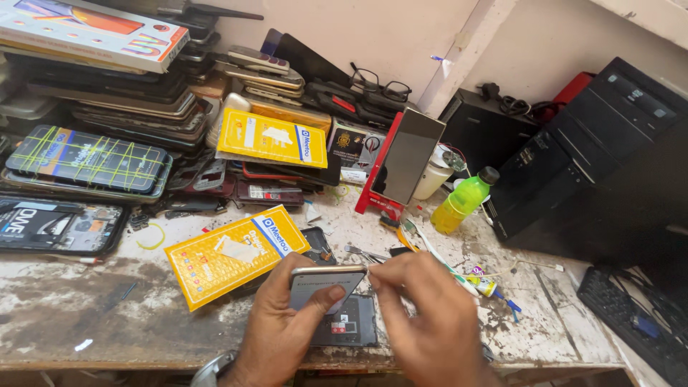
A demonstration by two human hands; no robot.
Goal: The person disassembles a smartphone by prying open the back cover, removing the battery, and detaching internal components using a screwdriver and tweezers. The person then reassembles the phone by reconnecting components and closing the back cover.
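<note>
My left hand (276, 326) holds a smartphone (322, 283) with a pale metal edge, its thumb pressed on the grey screen. My right hand (430, 315) pinches the phone's upper right corner with its fingertips. Under the phone lies a dark phone back panel (351, 326) on the worn workbench (86, 315). A yellow flat package (229, 254) rests just left of my left hand. Metal tweezers (362, 252) lie just beyond the phone.
Stacks of phones and screens (136, 100) fill the back left. A red stand holding a dark panel (401, 161), a green bottle (464, 201), a black computer tower (595, 158), a keyboard (631, 315), eyeglasses (380, 86) and a small tube (484, 285) stand around.
</note>
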